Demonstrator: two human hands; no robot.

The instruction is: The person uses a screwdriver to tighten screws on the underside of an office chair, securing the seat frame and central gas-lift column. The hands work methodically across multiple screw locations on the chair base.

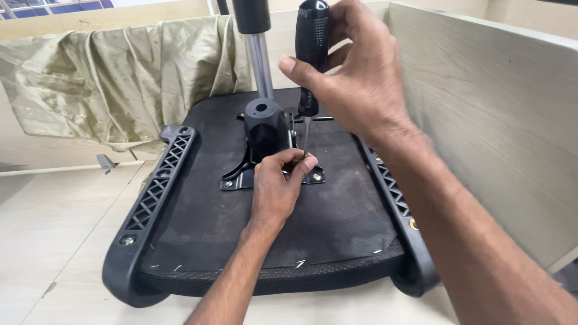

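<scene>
An upturned black office-chair seat, fabric underside up, lies flat on the pale wood-grain worktop, its black metal mounting plate and tilt mechanism sitting near the middle toward the far side. The right hand is closed around the black ribbed handle of a screwdriver held upright over the plate's right edge, while the left hand pinches the slim steel shaft low down at the tip — whether a screw sits under those fingers is hidden. The screwdriver looks light and stiff, its ribbed handle giving a sure hold; the thin shaft would likely wander off a screw head unless steadied close to the tip, as it is now. The seat seems heavy and rigid enough to stay put, best lifted by the black lattice-patterned plastic side rails at left and right. A chrome gas-lift column rises at the far side. A crumpled olive-gold cloth drapes over the far left — a pale wooden partition panel walls in the right.
</scene>
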